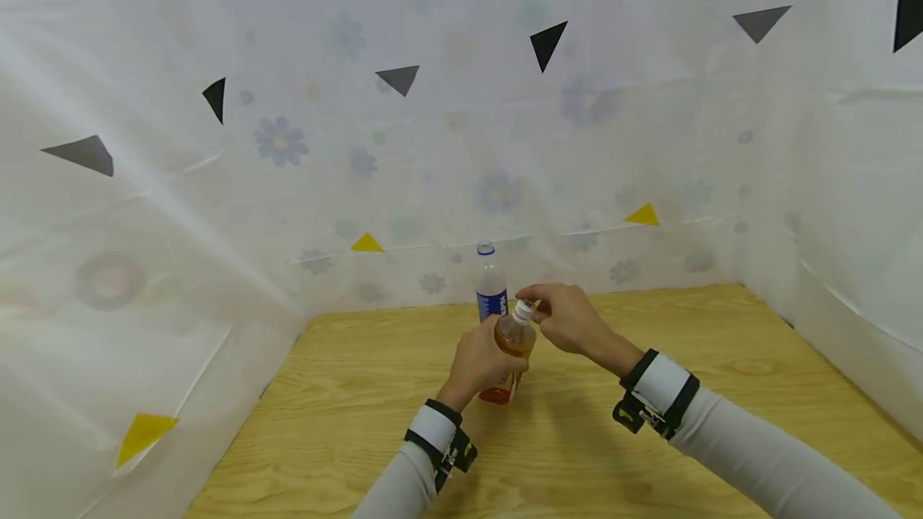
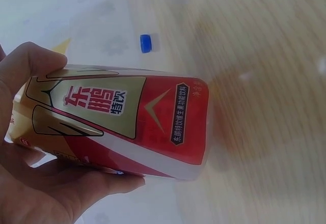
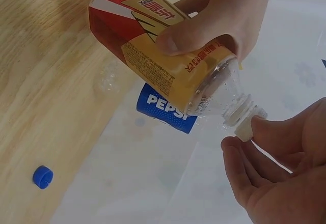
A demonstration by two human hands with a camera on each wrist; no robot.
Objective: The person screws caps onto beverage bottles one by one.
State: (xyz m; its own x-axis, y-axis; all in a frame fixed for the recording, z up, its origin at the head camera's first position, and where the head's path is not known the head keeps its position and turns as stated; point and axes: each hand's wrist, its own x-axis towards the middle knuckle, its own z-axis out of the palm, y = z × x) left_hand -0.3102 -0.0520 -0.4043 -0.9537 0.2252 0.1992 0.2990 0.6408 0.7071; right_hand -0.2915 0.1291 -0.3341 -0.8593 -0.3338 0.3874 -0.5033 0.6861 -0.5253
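Left grip (image 1: 481,355): you're wrapping drink bottle (image 2: 117,114) round its body. Right grip (image 1: 566,315): you're pinching white cap (image 3: 244,131) at bottle's mouth. Long axis is rising from base below left grip to right grip, tilting rightward; right grip is sitting nearest mouth. Can't tell if base is touching bench (image 1: 721,343). Pepsi bottle (image 1: 492,295) is standing just beyond left grip, crowding far side; blue cap (image 3: 43,177) is lying beyond left grip. Wall (image 1: 433,142) is closing far side; room is opening right of right grip.
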